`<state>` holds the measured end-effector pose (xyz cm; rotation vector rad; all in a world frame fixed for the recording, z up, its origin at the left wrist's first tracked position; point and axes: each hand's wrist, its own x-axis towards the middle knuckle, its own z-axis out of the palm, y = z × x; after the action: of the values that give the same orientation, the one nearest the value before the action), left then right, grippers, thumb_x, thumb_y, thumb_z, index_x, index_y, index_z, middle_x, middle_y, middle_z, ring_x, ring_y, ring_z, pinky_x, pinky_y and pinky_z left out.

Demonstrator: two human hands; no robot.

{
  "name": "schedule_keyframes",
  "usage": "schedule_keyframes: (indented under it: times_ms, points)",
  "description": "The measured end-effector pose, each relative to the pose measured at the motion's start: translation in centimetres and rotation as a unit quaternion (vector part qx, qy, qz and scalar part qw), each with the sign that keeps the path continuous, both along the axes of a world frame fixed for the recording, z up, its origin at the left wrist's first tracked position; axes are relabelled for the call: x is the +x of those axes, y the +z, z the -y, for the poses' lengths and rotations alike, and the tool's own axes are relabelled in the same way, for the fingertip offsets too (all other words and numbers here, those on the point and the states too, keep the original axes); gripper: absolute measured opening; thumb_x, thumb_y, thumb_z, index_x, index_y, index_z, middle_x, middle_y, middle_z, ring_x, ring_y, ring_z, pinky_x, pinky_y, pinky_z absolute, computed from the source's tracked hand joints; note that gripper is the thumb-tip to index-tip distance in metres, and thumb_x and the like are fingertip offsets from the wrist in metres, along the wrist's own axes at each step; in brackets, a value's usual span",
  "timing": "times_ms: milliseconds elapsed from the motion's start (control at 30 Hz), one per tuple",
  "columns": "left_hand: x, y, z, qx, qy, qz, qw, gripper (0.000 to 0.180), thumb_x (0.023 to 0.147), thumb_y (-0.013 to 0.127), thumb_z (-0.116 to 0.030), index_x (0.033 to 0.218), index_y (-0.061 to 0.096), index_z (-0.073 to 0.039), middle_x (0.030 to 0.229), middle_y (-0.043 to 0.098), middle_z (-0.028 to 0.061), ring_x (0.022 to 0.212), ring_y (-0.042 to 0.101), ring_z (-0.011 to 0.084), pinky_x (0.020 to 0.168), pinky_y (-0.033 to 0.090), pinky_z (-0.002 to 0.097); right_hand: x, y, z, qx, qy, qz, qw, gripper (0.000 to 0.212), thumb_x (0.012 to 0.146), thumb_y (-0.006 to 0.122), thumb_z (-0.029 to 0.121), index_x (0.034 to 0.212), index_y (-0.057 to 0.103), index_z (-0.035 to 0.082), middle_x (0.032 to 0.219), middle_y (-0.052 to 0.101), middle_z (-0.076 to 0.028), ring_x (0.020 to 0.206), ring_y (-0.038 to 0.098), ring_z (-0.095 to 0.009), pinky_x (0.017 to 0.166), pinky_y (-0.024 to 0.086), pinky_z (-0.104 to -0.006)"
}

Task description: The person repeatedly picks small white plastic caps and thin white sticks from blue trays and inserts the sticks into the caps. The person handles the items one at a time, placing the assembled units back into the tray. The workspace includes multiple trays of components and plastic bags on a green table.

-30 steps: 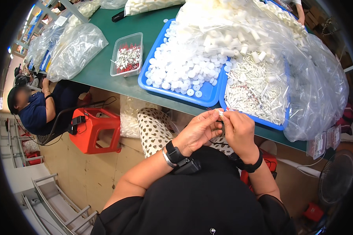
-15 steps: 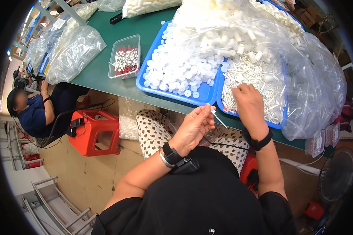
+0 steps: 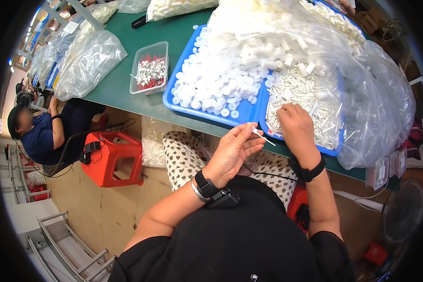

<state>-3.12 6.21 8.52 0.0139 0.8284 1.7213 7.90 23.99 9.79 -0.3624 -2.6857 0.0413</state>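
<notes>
In front of my body, my left hand point(image 3: 233, 152) pinches a thin white stick point(image 3: 268, 138) with a small white piece at its top, between thumb and forefinger. The stick slants down to the right. My right hand point(image 3: 296, 128) reaches over the near edge of a blue tray point(image 3: 331, 151) heaped with small white rod-shaped pieces point(image 3: 325, 115). Its fingers are curled together, touching the heap, and their tips are partly hidden. Left of it, a second blue tray point(image 3: 211, 115) holds many translucent white discs point(image 3: 207, 91).
A clear plastic box point(image 3: 145, 89) with red and white sticks stands left of the trays on the green table point(image 3: 122, 101). A large plastic bag point(image 3: 366, 94) of white foam cylinders leans over the trays. A person point(image 3: 44, 127) sits at the left near a red stool point(image 3: 115, 160).
My left hand has turned slightly and shifted a little to the right, with its fingers more spread and the stick tilted flatter. The right hand has moved slightly lower and left at the heap.
</notes>
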Motion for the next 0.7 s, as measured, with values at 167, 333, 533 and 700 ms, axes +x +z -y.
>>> schedule_keyframes:
  times_ms: [167,333,533,700]
  points:
    - [0.0,0.2,-0.1,0.001,0.015,0.000,1.000,0.035,0.100,0.057,-0.028,0.123,0.055,-0.001,0.109,0.065,0.0109,0.101,0.066,0.0193,0.090,0.055,0.0309,-0.2,0.2,-0.3,0.016,-0.013,0.038,0.999,0.009,0.077,0.057,0.001,0.085,0.057,0.003,0.091,0.059,-0.011,0.085,0.059,-0.028,0.075,0.048,-0.0387]
    - [-0.4,0.4,-0.2,0.012,0.071,-0.009,0.997,0.031,0.100,0.056,-0.027,0.120,0.056,-0.003,0.110,0.065,0.0108,0.103,0.065,0.0197,0.092,0.054,0.0315,1.0,0.9,1.4,-0.157,0.015,-0.056,0.986,0.011,0.088,0.060,0.002,0.099,0.060,0.001,0.087,0.064,-0.014,0.078,0.064,-0.029,0.069,0.050,-0.0389]
    - [-0.5,0.4,-0.2,0.036,0.088,-0.003,0.995,0.027,0.101,0.056,-0.025,0.118,0.057,-0.004,0.110,0.065,0.0104,0.105,0.065,0.0200,0.094,0.053,0.0325,2.2,1.0,3.9,-0.355,0.028,-0.107,0.928,0.016,0.088,0.067,0.003,0.103,0.065,0.000,0.088,0.069,-0.014,0.072,0.067,-0.027,0.064,0.052,-0.0333]
    - [-0.4,0.2,-0.4,0.031,0.086,-0.001,0.996,0.026,0.100,0.057,-0.024,0.118,0.057,-0.004,0.109,0.065,0.0103,0.104,0.065,0.0201,0.092,0.054,0.0326,2.5,1.0,4.4,-0.348,0.013,-0.120,0.930,0.011,0.087,0.068,0.004,0.097,0.066,0.000,0.083,0.068,-0.014,0.069,0.066,-0.027,0.062,0.051,-0.0335]
